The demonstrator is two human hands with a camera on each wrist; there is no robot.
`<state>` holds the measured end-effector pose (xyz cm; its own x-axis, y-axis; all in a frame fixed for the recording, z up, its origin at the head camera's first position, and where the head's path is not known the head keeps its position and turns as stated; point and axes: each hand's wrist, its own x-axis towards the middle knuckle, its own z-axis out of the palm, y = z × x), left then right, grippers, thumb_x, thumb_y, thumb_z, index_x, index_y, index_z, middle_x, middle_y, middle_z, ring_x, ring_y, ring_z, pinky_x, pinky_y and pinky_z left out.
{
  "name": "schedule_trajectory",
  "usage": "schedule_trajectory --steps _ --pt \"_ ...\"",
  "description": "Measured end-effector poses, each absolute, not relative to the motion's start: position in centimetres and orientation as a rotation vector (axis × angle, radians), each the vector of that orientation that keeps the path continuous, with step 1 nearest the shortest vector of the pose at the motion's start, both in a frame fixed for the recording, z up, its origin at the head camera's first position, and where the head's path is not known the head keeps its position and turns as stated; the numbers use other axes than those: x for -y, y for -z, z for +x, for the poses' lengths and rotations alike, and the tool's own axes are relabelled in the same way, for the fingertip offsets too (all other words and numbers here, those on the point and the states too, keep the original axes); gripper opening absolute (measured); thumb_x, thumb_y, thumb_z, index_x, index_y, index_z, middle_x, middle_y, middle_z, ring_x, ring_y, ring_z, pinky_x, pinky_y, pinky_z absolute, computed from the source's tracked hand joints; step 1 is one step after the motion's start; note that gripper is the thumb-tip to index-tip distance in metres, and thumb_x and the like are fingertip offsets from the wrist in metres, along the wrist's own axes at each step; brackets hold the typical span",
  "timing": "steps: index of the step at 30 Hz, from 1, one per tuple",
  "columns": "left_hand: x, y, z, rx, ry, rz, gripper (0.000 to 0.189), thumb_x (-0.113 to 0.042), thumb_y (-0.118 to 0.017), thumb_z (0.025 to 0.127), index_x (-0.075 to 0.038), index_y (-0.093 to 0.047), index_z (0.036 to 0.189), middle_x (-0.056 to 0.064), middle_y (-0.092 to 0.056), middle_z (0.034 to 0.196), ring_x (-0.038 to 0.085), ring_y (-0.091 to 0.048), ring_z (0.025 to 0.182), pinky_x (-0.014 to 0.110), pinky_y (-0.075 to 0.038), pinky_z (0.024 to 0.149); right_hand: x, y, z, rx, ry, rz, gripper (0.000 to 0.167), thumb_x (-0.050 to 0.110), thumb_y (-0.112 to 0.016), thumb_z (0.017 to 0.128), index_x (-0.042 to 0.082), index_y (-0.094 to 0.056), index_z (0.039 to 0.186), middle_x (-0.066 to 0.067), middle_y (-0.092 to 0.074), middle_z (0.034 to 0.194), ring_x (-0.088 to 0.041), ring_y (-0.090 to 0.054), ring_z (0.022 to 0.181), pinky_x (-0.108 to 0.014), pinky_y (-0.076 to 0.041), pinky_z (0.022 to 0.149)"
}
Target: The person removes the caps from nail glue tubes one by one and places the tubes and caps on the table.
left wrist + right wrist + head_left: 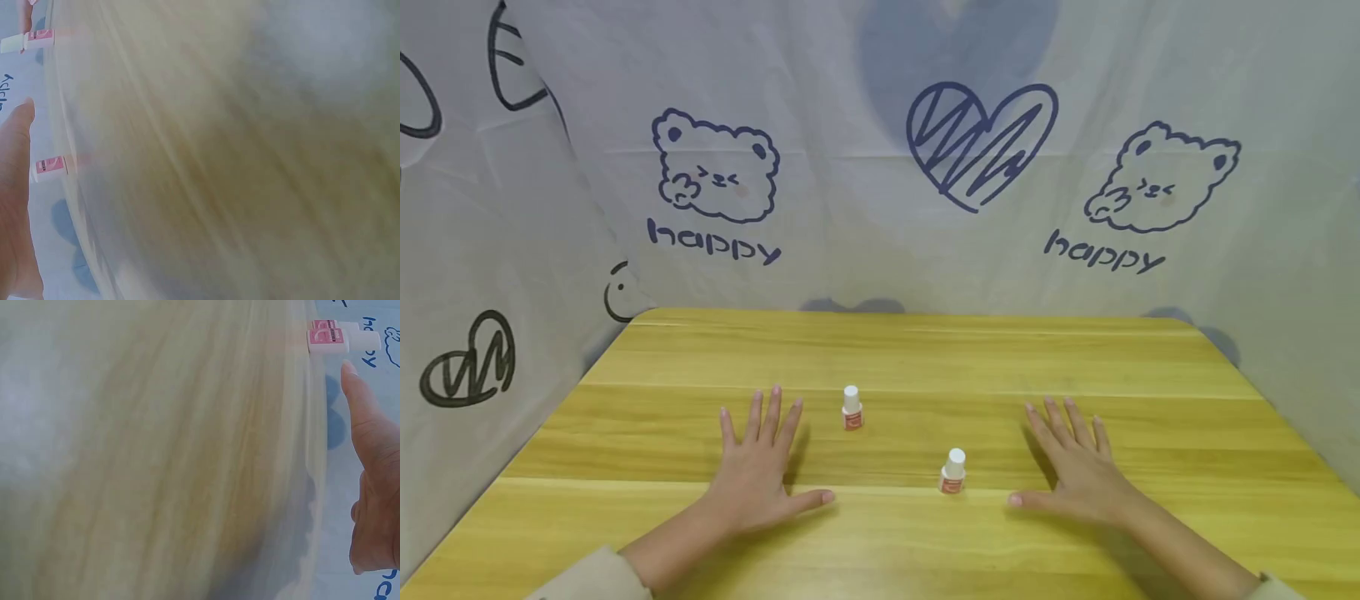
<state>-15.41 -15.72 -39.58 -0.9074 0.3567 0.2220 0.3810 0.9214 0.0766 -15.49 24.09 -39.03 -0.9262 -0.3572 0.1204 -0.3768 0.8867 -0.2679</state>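
Two small white bottles with white caps and pink-red labels stand upright on the wooden table. The farther bottle (852, 410) is nearest my left hand (758, 475), just right of its fingertips. Closer to me, the second bottle (952, 472) stands left of my right hand (1078, 471). Both hands are spread palm down with straight fingers, and neither touches a bottle. In the left wrist view, one bottle (50, 165) shows beside the thumb, partly covered by it. From the right wrist, the nearer bottle (329, 340) overlaps the other.
The yellow wood-grain table (880, 542) has rounded far corners. White cloth (850, 208) hangs behind it and along both sides, with drawn bears, hearts and the word "happy". Shadows fall on the cloth near the table's back edge.
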Motion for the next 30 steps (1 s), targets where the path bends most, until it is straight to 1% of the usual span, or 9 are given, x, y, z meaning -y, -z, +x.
schedule_trajectory --steps 4,11,18,23,26,30 --pt "15.7 39.6 -15.4 2.885 0.187 -0.555 0.112 -0.078 -0.051 0.072 -0.008 -0.011 0.149 0.024 -0.002 0.154 0.045 -0.001 0.140 0.075 -0.001 0.102 -24.1 38.9 -15.6 2.984 -0.452 0.592 0.111 0.065 -0.065 0.070 0.015 -0.007 0.150 -0.027 -0.007 0.152 -0.048 0.000 0.140 -0.071 -0.002 0.105" --pt "15.6 39.4 -15.5 2.872 0.195 -0.545 0.112 -0.077 -0.053 0.071 -0.007 -0.014 0.149 0.023 -0.004 0.154 0.044 -0.003 0.141 0.074 -0.003 0.103 -24.1 38.2 -16.1 2.960 -0.487 0.607 0.112 0.063 -0.066 0.071 0.010 -0.006 0.150 -0.029 -0.007 0.152 -0.051 0.000 0.138 -0.072 -0.002 0.105" --pt "15.4 38.8 -15.9 2.891 0.291 -0.568 0.110 -0.075 -0.054 0.072 -0.003 -0.020 0.147 0.021 -0.011 0.154 0.044 -0.008 0.141 0.070 -0.011 0.107 -23.6 36.8 -17.0 2.932 -0.466 0.572 0.108 0.061 -0.067 0.073 0.003 -0.015 0.148 -0.028 -0.011 0.152 -0.052 -0.008 0.137 -0.072 -0.007 0.104" --pt "15.4 38.5 -16.4 2.930 0.376 -0.588 0.107 -0.072 -0.056 0.073 -0.002 -0.021 0.146 0.021 -0.013 0.153 0.044 -0.013 0.140 0.066 -0.014 0.108 -22.8 35.6 -17.6 2.880 -0.493 0.604 0.101 0.057 -0.068 0.074 0.002 -0.023 0.146 -0.027 -0.015 0.151 -0.050 -0.014 0.136 -0.071 -0.012 0.104" --pt "15.3 38.2 -16.8 2.939 0.465 -0.590 0.106 -0.069 -0.059 0.073 0.000 -0.023 0.145 0.024 -0.017 0.152 0.046 -0.015 0.139 0.067 -0.016 0.107 -22.2 35.1 -18.0 2.843 -0.519 0.650 0.098 0.054 -0.070 0.074 0.001 -0.027 0.144 -0.026 -0.018 0.151 -0.049 -0.017 0.135 -0.069 -0.013 0.104" --pt "15.2 37.5 -17.6 2.916 0.571 -0.571 0.106 -0.066 -0.063 0.072 0.000 -0.025 0.145 0.025 -0.022 0.150 0.047 -0.017 0.138 0.068 -0.018 0.106 -21.1 34.5 -18.5 2.816 -0.549 0.708 0.095 0.050 -0.071 0.075 0.001 -0.029 0.144 -0.026 -0.021 0.150 -0.047 -0.018 0.136 -0.068 -0.015 0.105"
